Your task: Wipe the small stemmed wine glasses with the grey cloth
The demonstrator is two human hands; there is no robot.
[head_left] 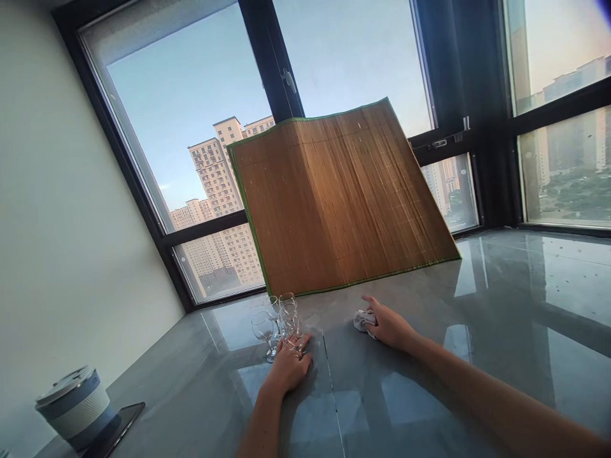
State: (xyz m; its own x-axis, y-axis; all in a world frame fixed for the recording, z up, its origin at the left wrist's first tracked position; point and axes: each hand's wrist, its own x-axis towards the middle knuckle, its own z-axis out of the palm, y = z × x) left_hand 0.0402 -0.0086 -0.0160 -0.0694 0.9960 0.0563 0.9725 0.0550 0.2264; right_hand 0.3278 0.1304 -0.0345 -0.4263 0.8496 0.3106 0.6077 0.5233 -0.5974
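Observation:
A cluster of several clear stemmed glasses stands on the shiny grey tiled surface, left of centre. My left hand lies at the near side of this cluster, its fingers spread apart against the closest glass. The fingers partly cover that glass's lower part, and the clear outlines overlap, so the exact contact is hard to see. To the right, my right hand grips a crumpled white cloth or tissue down on the tiles, with the index finger stretched out over it.
Against the window leans a brown bamboo mat with green edging, just behind the glasses. A lidded blue-and-white cup and a dark phone are at the lower left, near the white wall. Dark specks dot the tiles at far right.

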